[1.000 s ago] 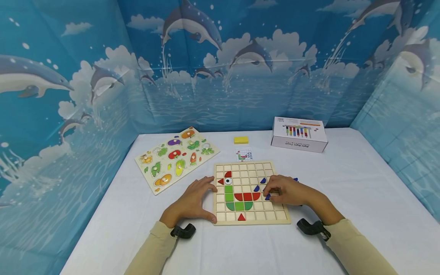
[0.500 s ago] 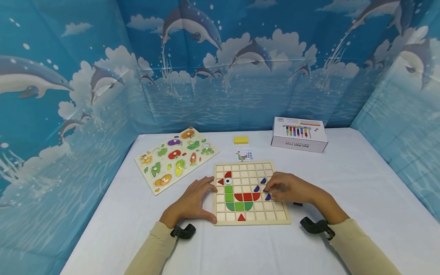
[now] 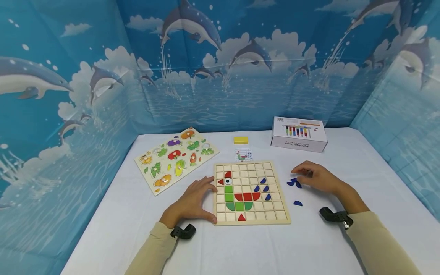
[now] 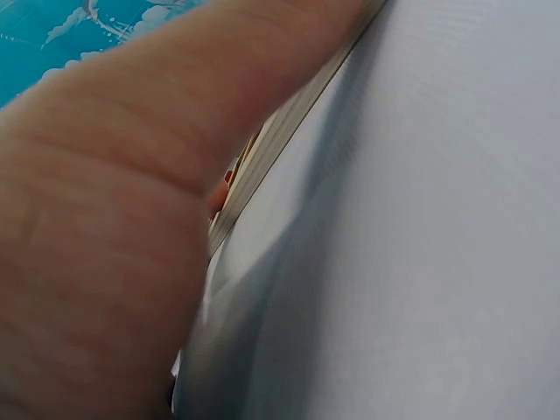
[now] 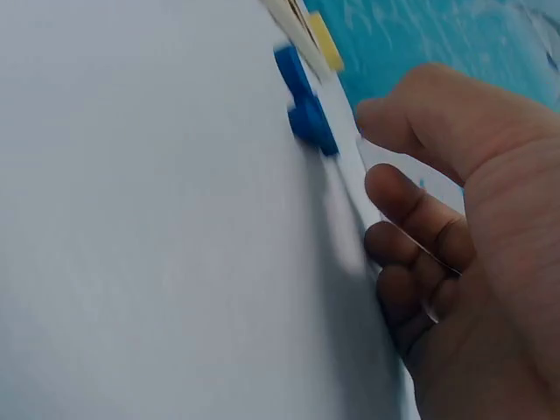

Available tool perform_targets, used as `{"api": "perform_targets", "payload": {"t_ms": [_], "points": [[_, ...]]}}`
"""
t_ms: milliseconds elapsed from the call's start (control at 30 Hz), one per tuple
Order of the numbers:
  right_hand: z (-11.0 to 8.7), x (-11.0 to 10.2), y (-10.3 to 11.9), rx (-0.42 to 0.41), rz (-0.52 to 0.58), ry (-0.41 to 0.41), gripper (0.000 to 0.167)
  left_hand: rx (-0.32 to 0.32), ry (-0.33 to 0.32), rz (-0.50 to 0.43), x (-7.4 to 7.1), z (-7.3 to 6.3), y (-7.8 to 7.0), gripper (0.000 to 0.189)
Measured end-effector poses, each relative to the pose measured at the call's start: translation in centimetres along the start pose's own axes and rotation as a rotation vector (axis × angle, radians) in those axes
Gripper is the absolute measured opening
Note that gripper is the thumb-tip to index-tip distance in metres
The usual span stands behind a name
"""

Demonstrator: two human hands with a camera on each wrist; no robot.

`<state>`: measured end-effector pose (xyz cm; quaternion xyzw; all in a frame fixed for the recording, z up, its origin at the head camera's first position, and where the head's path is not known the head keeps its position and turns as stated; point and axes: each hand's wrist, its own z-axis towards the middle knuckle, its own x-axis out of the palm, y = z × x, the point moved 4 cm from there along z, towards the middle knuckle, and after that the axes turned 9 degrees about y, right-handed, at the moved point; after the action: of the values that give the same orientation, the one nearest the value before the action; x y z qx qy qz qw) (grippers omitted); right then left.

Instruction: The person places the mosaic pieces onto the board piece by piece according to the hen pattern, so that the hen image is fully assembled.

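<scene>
My left hand (image 3: pixel 191 199) rests along the left edge of a wooden grid board (image 3: pixel 256 223), thumb and fingers spread and touching its rim. In the board's squares lie red, green and blue pieces and a white eye piece (image 3: pixel 228 181), forming a bird shape. Four-sided cells at right hold several blue pieces (image 3: pixel 268 197). Right of the board, my right hand (image 3: pixel 317 177) hovers beside a small cluster of blue pieces (image 3: pixel 290 183), fingers loosely bent. The right wrist view shows the blue pieces (image 5: pixel 312 127) apart from the fingertips, with nothing held.
A lone blue half-round piece (image 3: pixel 298 203) lies nearer me. Behind the board are a pattern card (image 3: pixel 244 154) and a yellow block (image 3: pixel 241 140). A vegetable puzzle board (image 3: pixel 168 173) lies at left; a white box (image 3: pixel 299 134) stands at back right.
My right hand has left a blue piece in a cell at the board's right side and moved right to the loose blue pieces. The left hand has stayed on the board's edge.
</scene>
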<state>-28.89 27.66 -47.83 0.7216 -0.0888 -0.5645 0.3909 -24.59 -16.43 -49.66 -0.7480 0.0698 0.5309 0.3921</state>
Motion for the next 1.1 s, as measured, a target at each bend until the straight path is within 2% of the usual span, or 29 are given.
{"api": "perform_targets", "payload": {"t_ms": [200,533,867,1100], "points": [[-0.2,-0.8,-1.6,0.055,0.032,0.023,0.025,-0.002,-0.003,0.002,-0.1,-0.1,0.0,0.092],[0.7,-0.3,-1.5,0.091,0.084,0.089,0.020,-0.014,-0.003,-0.012,0.0,-0.3,0.1,0.091],[0.3,-0.1,-1.6,0.139,0.079,0.064,0.013,0.002,-0.007,-0.004,0.1,-0.2,0.1,0.092],[0.2,-0.1,-1.4,0.127,0.083,0.045,0.010,0.000,-0.007,0.010,0.1,0.0,0.1,0.091]]}}
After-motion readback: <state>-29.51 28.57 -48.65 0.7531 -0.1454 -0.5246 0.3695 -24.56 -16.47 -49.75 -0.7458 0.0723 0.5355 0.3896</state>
